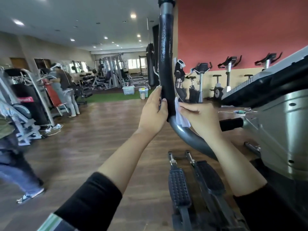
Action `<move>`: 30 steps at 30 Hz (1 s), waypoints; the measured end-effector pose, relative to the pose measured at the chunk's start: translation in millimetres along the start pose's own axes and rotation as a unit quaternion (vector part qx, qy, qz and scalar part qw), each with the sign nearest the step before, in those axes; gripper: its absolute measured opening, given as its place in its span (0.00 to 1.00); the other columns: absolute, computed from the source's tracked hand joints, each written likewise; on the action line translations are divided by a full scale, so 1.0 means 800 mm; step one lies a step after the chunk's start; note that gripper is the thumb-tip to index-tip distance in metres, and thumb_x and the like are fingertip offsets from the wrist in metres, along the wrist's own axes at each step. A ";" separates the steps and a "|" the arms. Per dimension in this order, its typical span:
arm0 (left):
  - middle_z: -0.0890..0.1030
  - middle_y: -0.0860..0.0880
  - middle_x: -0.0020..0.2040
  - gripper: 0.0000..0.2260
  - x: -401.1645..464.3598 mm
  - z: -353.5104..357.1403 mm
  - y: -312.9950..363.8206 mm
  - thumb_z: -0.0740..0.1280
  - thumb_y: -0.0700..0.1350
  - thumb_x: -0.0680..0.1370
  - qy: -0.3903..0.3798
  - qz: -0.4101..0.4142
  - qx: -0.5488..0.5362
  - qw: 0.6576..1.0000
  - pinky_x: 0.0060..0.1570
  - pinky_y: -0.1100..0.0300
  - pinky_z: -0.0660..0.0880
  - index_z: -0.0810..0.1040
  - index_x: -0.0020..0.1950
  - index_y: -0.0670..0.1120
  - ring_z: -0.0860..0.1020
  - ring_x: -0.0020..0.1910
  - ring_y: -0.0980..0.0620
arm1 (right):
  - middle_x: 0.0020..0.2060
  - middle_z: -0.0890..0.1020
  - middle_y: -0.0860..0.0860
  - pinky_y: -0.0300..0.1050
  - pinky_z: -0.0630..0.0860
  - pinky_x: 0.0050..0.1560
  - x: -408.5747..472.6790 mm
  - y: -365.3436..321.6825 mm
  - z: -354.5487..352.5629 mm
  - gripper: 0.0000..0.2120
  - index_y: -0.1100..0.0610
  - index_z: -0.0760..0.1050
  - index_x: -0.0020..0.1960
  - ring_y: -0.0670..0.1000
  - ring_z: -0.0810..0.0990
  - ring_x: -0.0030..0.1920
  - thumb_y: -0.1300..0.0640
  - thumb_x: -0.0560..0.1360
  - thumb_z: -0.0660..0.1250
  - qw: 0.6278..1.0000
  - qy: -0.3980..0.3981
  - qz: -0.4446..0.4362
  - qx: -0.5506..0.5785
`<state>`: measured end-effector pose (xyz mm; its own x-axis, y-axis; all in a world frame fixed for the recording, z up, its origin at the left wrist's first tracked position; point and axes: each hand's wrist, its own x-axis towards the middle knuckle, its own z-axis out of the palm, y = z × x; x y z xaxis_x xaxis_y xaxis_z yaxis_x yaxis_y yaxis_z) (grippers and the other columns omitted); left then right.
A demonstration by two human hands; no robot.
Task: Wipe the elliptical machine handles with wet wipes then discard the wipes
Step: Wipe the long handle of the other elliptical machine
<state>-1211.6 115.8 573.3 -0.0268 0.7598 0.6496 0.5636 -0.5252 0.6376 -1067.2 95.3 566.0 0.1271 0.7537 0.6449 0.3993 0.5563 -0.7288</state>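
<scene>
Black sleeves (93,197) fill the bottom of my view, pushed up off both bare forearms, which reach forward to the elliptical (281,130) on my right. Its grey housing and dark console take up the right side, with two studded pedals (179,187) low between my arms. From the machine a grey tube curves up into the handle (165,64), an upright bar in black foam that runs to the top edge of my view.

My left hand (154,112) grips the lower end of the foam from the left, fingers curled behind it and the thumb lying along its near side. My right hand (200,115) presses a white wipe (180,114) against the right side of the handle, just where the foam meets the bare tube; its fingers are nearly straight and laid flat over the wipe, the thumb out along the top edge. The wipe's lower corner hangs free below the palm.

A short black grip (231,124) juts from the housing just right of my right wrist.

Beyond, on the wooden floor (93,130), two people (65,84) stand at equipment to the left. Another person (180,80) stands at one of the exercise bikes (201,77) along the red wall (241,30), partly hidden by the handle. A punch bag (150,64) hangs just left of the handle, farther back.
</scene>
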 end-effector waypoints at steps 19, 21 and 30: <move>0.61 0.51 0.77 0.22 0.045 0.005 -0.010 0.54 0.41 0.83 -0.029 0.013 -0.072 0.997 0.74 0.63 0.54 0.57 0.78 0.45 0.58 0.75 0.58 | 0.40 0.82 0.38 0.31 0.75 0.53 0.041 -0.006 0.030 0.13 0.54 0.80 0.57 0.35 0.79 0.50 0.62 0.73 0.69 0.984 0.004 0.078 0.162; 0.61 0.51 0.77 0.22 0.051 0.004 -0.012 0.55 0.40 0.83 -0.030 0.016 -0.076 0.996 0.72 0.67 0.52 0.57 0.77 0.45 0.57 0.75 0.58 | 0.41 0.83 0.39 0.31 0.75 0.52 0.050 -0.012 0.036 0.13 0.50 0.81 0.55 0.38 0.78 0.52 0.62 0.74 0.69 0.985 0.012 0.074 0.156; 0.58 0.52 0.78 0.23 0.077 -0.001 -0.024 0.55 0.39 0.82 -0.061 0.042 -0.104 0.992 0.69 0.76 0.48 0.56 0.78 0.44 0.55 0.76 0.60 | 0.24 0.70 0.51 0.41 0.65 0.38 0.031 0.003 0.039 0.16 0.39 0.78 0.53 0.49 0.63 0.30 0.60 0.77 0.65 0.996 0.034 0.038 0.071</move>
<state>-1224.9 172.1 601.8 0.1208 0.7445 0.6567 0.3764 -0.6465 0.6636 -1091.6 126.6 573.1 0.2157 0.7730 0.5966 0.2545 0.5454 -0.7986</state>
